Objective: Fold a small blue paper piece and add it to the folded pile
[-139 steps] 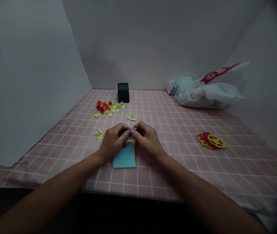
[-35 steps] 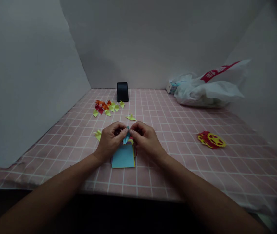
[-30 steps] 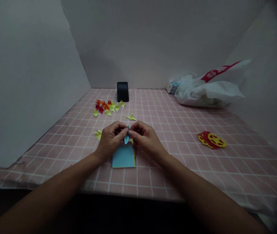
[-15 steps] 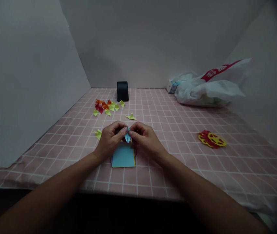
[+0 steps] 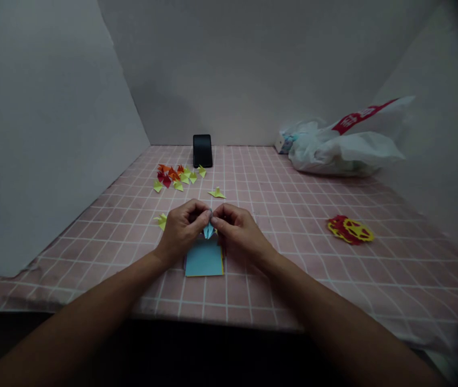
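Note:
A small piece of folded blue paper [image 5: 208, 231] is pinched between my two hands, its pointed end toward me. My left hand [image 5: 188, 221] is closed on its left side, thumb against the paper. From the right, the closed fingers of my right hand [image 5: 234, 224] grip its upper part. Just below lies a stack of square paper [image 5: 204, 259], a blue sheet on top and a yellow edge showing. Beside my left hand sits a yellow folded paper piece [image 5: 161, 221], partly hidden, and beyond my hands stands another yellow folded piece [image 5: 217, 193].
Red, orange and yellow folded paper pieces [image 5: 172, 174] are grouped at the far left. Behind them a black phone [image 5: 202, 151] leans upright. Red and yellow cut-out shapes [image 5: 350, 230] lie at the right, with a white plastic bag [image 5: 341, 150] at the back right.
The folded blue paper has turned slightly, and its point now sits a little lower and further left. My right fingers have shifted over its top. Everything else stays put.

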`<control>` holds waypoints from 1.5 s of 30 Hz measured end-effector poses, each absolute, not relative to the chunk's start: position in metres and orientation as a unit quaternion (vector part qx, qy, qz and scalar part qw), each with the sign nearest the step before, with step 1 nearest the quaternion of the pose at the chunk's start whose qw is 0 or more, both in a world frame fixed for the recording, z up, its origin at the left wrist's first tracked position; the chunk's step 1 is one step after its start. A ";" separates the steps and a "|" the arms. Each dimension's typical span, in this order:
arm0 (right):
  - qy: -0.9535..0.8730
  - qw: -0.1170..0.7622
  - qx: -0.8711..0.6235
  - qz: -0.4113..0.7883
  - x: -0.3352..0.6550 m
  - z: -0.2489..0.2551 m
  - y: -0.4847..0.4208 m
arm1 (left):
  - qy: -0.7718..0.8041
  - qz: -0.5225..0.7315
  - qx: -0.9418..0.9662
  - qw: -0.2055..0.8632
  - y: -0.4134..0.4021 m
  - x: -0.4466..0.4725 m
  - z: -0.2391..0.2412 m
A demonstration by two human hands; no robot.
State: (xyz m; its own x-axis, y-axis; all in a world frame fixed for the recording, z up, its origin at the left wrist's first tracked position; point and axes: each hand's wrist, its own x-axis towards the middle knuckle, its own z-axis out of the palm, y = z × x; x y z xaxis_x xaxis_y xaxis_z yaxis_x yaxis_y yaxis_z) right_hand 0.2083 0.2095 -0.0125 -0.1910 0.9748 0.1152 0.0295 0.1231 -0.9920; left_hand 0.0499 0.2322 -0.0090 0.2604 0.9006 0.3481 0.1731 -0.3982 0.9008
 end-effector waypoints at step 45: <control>-0.584 0.521 -0.442 0.439 0.211 -0.012 0.211 | 0.381 0.432 0.689 0.440 0.235 0.050 -0.016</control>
